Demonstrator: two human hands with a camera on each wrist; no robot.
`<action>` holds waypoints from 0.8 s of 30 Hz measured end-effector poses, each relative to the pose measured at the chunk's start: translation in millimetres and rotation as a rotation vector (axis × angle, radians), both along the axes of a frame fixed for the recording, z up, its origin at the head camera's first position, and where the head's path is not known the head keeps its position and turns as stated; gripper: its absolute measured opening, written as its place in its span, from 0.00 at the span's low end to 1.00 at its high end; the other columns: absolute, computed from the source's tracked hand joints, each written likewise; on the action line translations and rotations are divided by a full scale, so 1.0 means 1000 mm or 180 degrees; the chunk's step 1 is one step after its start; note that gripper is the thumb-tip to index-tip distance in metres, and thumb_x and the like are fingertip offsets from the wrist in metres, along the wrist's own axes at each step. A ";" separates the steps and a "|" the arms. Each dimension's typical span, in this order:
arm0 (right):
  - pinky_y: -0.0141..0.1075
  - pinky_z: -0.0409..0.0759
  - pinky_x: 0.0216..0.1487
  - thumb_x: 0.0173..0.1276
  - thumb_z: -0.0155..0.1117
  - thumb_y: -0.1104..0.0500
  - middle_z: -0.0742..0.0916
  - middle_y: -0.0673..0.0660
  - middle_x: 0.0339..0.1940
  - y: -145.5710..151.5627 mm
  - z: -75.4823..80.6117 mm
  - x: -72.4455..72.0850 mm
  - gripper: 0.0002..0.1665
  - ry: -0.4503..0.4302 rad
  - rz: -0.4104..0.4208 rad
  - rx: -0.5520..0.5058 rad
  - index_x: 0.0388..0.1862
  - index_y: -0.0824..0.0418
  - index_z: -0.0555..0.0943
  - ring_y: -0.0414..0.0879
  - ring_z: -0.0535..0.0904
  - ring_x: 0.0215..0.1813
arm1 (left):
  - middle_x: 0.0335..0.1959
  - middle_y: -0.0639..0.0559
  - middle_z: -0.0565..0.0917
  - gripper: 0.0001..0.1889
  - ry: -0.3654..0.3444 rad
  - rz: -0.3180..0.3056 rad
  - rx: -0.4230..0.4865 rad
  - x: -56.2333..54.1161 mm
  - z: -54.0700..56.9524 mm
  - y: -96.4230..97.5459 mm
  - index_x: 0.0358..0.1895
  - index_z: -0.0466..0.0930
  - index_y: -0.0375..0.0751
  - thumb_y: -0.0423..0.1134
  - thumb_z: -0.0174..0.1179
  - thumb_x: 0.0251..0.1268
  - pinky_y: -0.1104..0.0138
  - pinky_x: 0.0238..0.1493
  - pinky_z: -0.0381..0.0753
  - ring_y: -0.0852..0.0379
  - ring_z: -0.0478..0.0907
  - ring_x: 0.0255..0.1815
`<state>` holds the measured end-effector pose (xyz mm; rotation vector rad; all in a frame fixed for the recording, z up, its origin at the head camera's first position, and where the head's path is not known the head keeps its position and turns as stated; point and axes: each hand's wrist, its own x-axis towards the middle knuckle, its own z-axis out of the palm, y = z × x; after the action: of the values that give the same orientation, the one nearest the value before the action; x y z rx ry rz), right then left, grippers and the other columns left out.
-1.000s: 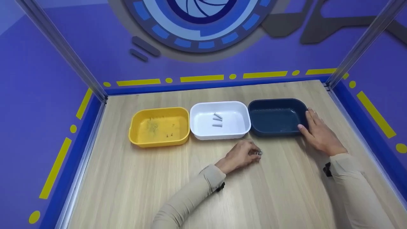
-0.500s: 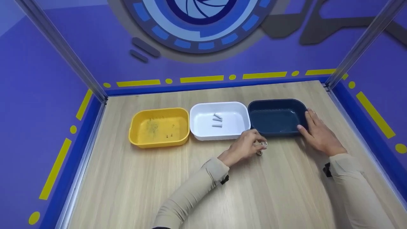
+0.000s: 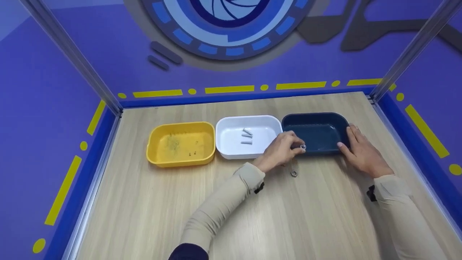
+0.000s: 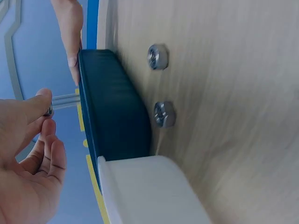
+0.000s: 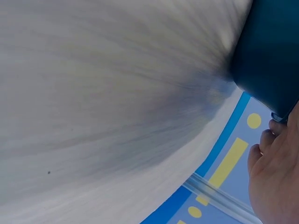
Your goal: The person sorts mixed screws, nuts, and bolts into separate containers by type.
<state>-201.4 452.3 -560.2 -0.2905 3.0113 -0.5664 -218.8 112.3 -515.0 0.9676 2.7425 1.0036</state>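
Observation:
My left hand (image 3: 283, 148) pinches a small metal nut (image 3: 303, 147) between thumb and fingertips, above the near left part of the dark blue tray (image 3: 314, 151). In the left wrist view that nut is mostly covered by the fingers, held higher than the tray rim. Two more nuts lie on the table in front of the trays: one nut (image 4: 158, 57) and a second nut (image 4: 164, 114). At the tray's right end, my right hand (image 3: 364, 153) holds the wall, thumb over the rim and fingers along the outside.
A white tray (image 3: 249, 156) with three silver bolts (image 3: 247, 142) touches the dark tray's left side. Left of it stands a yellow tray (image 3: 180, 164) with a few tiny dark pieces. Blue-purple panels (image 3: 231, 77) enclose the wooden table (image 3: 306, 216) at back and sides.
My left hand has lifted a nut from the table and carried it up and forward to the dark tray, uncovering another nut. The right hand stays at the tray's right end.

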 end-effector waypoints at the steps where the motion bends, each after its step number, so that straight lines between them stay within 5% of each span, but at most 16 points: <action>1: 0.68 0.44 0.86 0.86 0.44 0.35 0.46 0.71 0.90 0.000 0.000 0.000 0.53 0.0004 -0.0001 0.0001 0.89 0.67 0.40 0.71 0.42 0.89 | 0.49 0.56 0.86 0.14 -0.0026 0.0027 -0.0025 -0.003 0.001 0.001 0.57 0.92 0.49 0.47 0.68 0.76 0.77 0.49 0.77 0.62 0.80 0.49; 13: 0.67 0.42 0.87 0.87 0.44 0.36 0.46 0.71 0.90 0.003 -0.001 -0.001 0.52 0.0076 0.0006 -0.0037 0.89 0.67 0.40 0.71 0.42 0.89 | 0.47 0.58 0.84 0.15 -0.0086 0.0265 0.0008 -0.036 0.009 0.022 0.59 0.91 0.51 0.49 0.67 0.77 0.79 0.54 0.79 0.65 0.79 0.50; 24: 0.69 0.42 0.86 0.86 0.47 0.37 0.46 0.72 0.90 0.002 -0.005 0.001 0.52 0.0041 -0.0023 -0.0017 0.89 0.66 0.39 0.73 0.42 0.89 | 0.49 0.58 0.87 0.14 -0.0083 0.0547 0.0145 -0.052 0.005 0.036 0.57 0.92 0.51 0.49 0.68 0.76 0.78 0.55 0.80 0.64 0.82 0.53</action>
<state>-200.7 453.8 -565.6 -0.2850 3.0249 -0.5753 -270.6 147.9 -510.4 0.7284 2.8318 1.0992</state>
